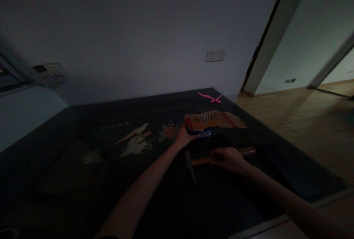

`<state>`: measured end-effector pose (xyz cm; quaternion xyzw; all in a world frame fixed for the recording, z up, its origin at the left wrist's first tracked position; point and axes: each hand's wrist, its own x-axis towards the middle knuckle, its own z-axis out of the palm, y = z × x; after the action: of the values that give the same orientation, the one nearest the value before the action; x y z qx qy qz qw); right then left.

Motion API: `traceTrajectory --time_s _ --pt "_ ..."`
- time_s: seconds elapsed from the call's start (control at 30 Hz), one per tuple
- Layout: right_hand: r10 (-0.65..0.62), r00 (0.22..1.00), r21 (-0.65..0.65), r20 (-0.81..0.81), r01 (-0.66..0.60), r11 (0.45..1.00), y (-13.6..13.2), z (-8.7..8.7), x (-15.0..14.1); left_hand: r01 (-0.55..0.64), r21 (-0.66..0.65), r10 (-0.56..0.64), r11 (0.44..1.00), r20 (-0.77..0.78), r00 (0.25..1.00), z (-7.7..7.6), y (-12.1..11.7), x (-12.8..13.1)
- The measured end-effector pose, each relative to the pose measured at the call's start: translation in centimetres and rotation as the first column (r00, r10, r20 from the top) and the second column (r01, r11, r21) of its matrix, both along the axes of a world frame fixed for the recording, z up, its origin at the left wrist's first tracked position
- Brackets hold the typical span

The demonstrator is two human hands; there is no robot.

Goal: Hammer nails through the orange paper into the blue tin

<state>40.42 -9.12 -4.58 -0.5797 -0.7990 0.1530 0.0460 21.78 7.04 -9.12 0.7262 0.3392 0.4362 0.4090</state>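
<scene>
My right hand (pixel 229 159) is closed around the wooden handle of a hammer (pixel 201 161), whose narrow metal head points left over the dark table (pixel 166 202). Just beyond it, my left hand (pixel 184 136) grips the left end of a small blue box (pixel 205 133), thumb along its front. On top of the box is a brownish cardboard piece (pixel 224 120) with red bands, orange patches and a row of dark slanted marks. It stretches to the right past the box. The dim light hides whether those marks are printed or solid, and my left fingers are partly hidden.
A pink ribbon-like strip (pixel 212 98) lies near the table's far right corner. A dark flat object (pixel 287 169) is at the right side. Wall sockets (pixel 215 55) are above the table's back edge, and wooden floor (pixel 279 121) extends beyond its right edge.
</scene>
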Motion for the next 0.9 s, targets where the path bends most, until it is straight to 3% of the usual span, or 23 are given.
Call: traceTrajectory --time_s 0.33,0.6,0.9 --pt "0.033 0.999 0.014 -0.015 -0.032 0.999 2.3 -1.0 0.7 -0.001 0.078 0.001 0.997 0.003 1.0 0.3 -0.6 -0.2" --pt "0.03 0.999 0.102 -0.025 -0.027 0.994 3.2 -1.8 1.8 -0.026 0.016 0.025 1.0 0.023 0.999 0.6 -0.8 -1.0" --pt "0.124 0.988 0.169 -0.094 -0.107 0.98 3.5 -1.9 2.0 -0.045 -0.062 0.046 0.997 0.025 0.999 0.2 -1.1 -1.5"
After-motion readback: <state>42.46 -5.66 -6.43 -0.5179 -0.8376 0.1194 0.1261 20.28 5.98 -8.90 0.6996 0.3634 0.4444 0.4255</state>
